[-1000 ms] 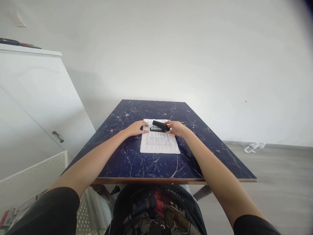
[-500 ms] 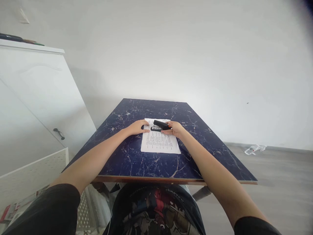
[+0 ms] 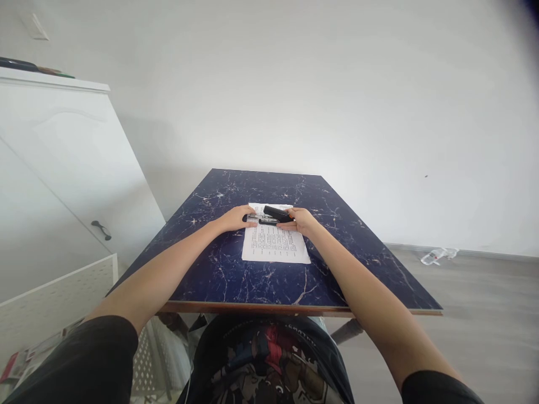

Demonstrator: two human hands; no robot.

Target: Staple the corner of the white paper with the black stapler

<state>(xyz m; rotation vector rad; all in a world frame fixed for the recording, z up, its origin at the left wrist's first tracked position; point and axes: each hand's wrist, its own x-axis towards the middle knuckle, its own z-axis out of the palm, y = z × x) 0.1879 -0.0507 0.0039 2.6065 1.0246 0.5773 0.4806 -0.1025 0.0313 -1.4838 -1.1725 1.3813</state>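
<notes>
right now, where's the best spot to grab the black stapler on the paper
Probably its right, hinged end, from the right: the stapler lies crosswise on the paper, mouth gaping left, and the right hand touches that end.

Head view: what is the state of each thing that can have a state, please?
stapler: top arm lifted, lying on the paper's far edge
paper: flat on table, print up
left hand: flat, pressing the paper's corner
right hand: gripping the stapler
cabinet door: shut
bottle: lying on its side
</notes>
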